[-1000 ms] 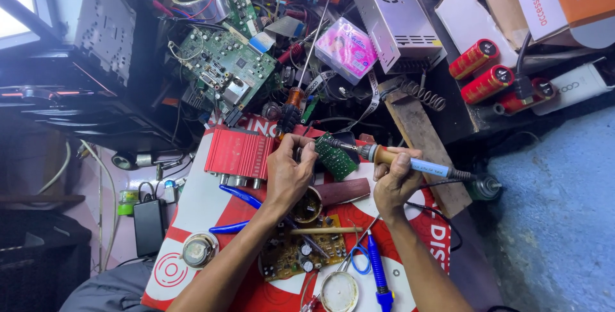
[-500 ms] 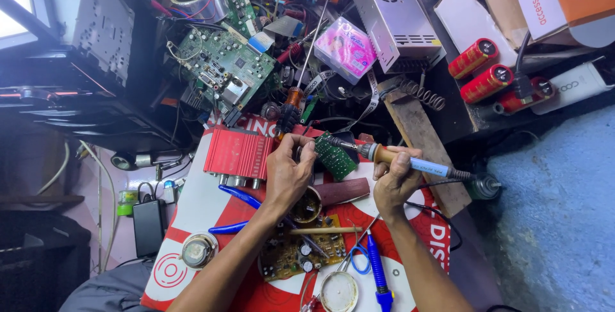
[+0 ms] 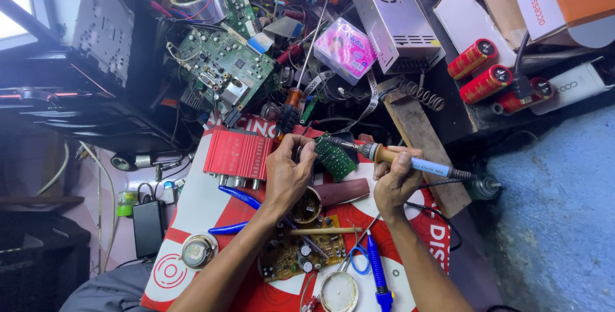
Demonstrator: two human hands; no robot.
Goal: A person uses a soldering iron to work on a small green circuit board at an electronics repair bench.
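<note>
My left hand (image 3: 288, 171) is closed on the edge of a small green circuit board (image 3: 336, 157), holding it tilted above the red-and-white work surface (image 3: 192, 209). My right hand (image 3: 394, 180) grips a soldering iron (image 3: 410, 163) with a tan and blue handle. Its metal tip points left and rests on the top of the small board. Just below the hands lie a brown round tin (image 3: 307, 206) and a reddish flat piece (image 3: 346, 191).
A red finned metal case (image 3: 237, 156) sits left of my hands. Near me lie a brown circuit board (image 3: 301, 254), blue-handled pliers (image 3: 240, 213), a blue pen-like tool (image 3: 378, 273) and a small speaker (image 3: 197, 250). Behind are a large green board (image 3: 221, 65), a silver power supply (image 3: 394, 20) and red capacitors (image 3: 480, 72).
</note>
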